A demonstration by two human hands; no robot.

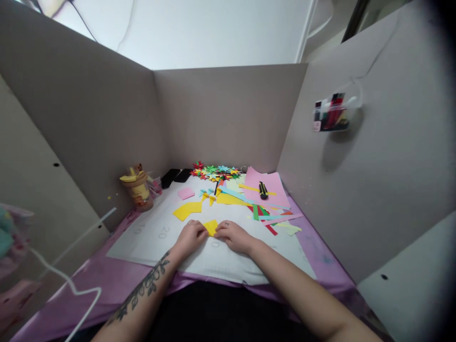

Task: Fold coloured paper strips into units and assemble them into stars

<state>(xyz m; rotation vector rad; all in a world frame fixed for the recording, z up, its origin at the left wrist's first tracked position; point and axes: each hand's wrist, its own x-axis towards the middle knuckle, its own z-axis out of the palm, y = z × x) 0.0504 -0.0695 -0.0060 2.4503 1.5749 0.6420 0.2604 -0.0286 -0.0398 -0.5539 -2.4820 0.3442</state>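
I see my left hand [191, 236] and right hand [232, 235], fingers curled, pinching a yellow paper [211, 227] at the frame's lower centre.

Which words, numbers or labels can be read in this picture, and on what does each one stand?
"20": faint grey print on the white mat, left of the left hand.
"0": on the mat at, just below the yellow paper that both hands pinch; right hand.
A further mark near the mat's left edge: too faint to read.
Labels in the wall holder: too small.
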